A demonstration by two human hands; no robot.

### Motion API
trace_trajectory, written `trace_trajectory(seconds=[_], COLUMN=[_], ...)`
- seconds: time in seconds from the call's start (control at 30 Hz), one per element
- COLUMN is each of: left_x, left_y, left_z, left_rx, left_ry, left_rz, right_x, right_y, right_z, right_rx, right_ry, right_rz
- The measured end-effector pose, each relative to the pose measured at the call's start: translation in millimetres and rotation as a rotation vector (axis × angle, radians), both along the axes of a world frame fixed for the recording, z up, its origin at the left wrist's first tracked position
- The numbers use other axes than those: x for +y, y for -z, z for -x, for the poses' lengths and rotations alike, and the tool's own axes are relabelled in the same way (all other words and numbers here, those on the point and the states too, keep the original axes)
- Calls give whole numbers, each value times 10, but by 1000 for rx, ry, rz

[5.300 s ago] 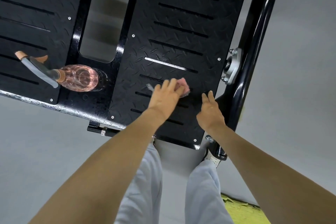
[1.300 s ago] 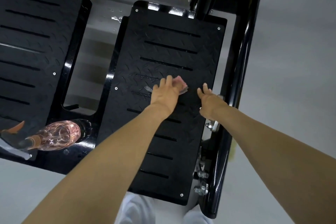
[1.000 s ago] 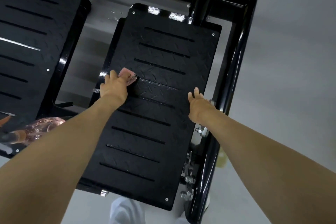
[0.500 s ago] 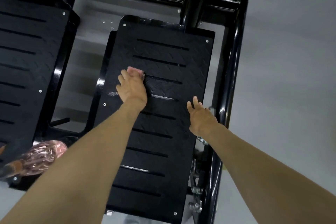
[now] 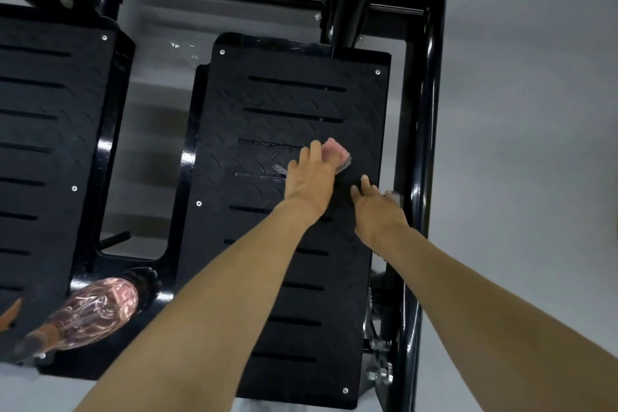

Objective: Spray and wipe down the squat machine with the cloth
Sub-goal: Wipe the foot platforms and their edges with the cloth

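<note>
A: Head view. Where is the cloth (image 5: 337,151)?

B: Pink, bunched under the left hand (image 5: 309,177), on the middle of the right footplate (image 5: 294,97) towards its right side. The fingers are stretched over it and press it down. A mesh edge shows at the hand's left side.

A: Right hand (image 5: 374,207)?

B: Flat on the same plate by its right edge, fingers spread, holding nothing. It looks like a brace. The two hands are just beside each other.

A: What has changed?

B: Half a second ago the cloth was nearer the plate's left edge, well apart from the right hand. It is now across at the right, so one sideways stroke has just been run. The right hand has barely shifted.

A: Meaning for the task?

B: Judgement: wiping is under way, in bands across this plate. The far slots lie ahead of the cloth. I cannot tell what is already clean, as the black tread shows no wet mark here. The left footplate (image 5: 50,130) and the frame tube (image 5: 429,110) are not being touched.

A: Containers?

B: One, the spray bottle (image 5: 97,314), near left, by the left plate's near corner and out of both hands. It is clear with pinkish liquid inside. Glare hides the fill level.
</note>
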State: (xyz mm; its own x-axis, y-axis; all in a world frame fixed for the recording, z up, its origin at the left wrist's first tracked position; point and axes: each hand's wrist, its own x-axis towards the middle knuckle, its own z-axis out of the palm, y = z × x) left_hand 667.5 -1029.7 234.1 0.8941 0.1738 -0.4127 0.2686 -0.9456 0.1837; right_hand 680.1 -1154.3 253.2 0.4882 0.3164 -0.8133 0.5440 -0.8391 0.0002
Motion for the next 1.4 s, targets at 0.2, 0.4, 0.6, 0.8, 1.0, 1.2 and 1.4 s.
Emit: trace_trajectory(seconds=[0.2, 0.4, 0.6, 0.8, 1.0, 1.2, 1.4], left_x=[930, 1342, 1494, 1457, 896, 270, 448], left_y=[16, -38, -217, -77, 17, -18, -23], left_z=[284, 357, -50, -319, -404, -681, -712], left_rx=[45, 87, -38, 67, 54, 19, -11], left_ry=[-124, -288, -454, -282, -303, -49, 167], left_rz=[-116, -56, 131, -158, -79, 126, 90], right_x=[60, 154, 343, 367, 461, 468, 548], right_y=[-51, -13, 130, 247, 251, 234, 209], right_z=[48, -123, -506, -569, -522, -495, -514], right_rx=[-130, -250, -238, -181, -190, -266, -261], right_ry=[38, 221, 209, 188, 219, 181, 126], right_rz=[-79, -222, -118, 28, 73, 159, 204])
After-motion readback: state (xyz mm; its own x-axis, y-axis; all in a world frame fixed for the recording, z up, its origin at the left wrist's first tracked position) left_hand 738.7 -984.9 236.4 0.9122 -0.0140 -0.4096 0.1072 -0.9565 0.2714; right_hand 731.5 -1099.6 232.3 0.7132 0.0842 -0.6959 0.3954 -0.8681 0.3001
